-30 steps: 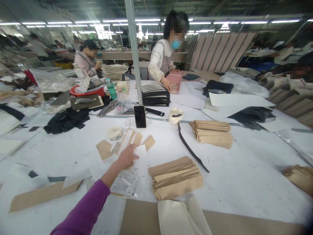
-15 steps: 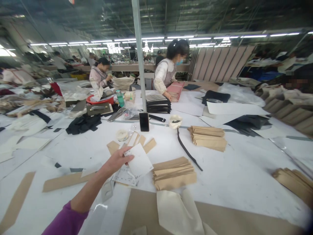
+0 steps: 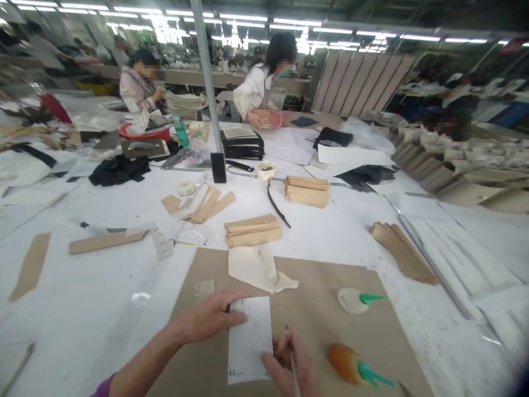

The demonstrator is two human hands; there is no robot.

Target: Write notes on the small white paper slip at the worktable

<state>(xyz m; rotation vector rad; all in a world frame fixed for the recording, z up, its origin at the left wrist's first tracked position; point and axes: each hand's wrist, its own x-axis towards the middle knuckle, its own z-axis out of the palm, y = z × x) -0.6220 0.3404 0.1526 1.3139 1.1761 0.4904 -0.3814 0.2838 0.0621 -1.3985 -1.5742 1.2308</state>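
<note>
A white sheet of paper point(image 3: 250, 350) with handwriting along its top and bottom is over the grey-brown board point(image 3: 318, 286) in front of me. My left hand point(image 3: 209, 320) pinches its upper left edge, thumb on top, the other fingers partly hidden. At the lower right edge, my right hand point(image 3: 300, 364) has its fingers closed round a thin pen-like stick point(image 3: 294, 368), and its thumb touches the paper. Beyond the paper, a cream piece of material point(image 3: 252, 267) lies on the board. To the right lie a white bottle point(image 3: 351, 300) and an amber bottle point(image 3: 344, 363), both with green nozzles.
Stacks of tan strips point(image 3: 254, 230) lie past the board, with another stack point(image 3: 403, 251) to the right. A phone point(image 3: 218, 167) leans by a metal post point(image 3: 206, 77). A black strip point(image 3: 278, 205) lies near a tape roll point(image 3: 185, 187). Co-workers point(image 3: 264, 82) work across the table.
My left hand has brought the paper from beside the tan strips back toward me, over the board. My right hand has come into view with the pen-like stick. The view has tilted down.
</note>
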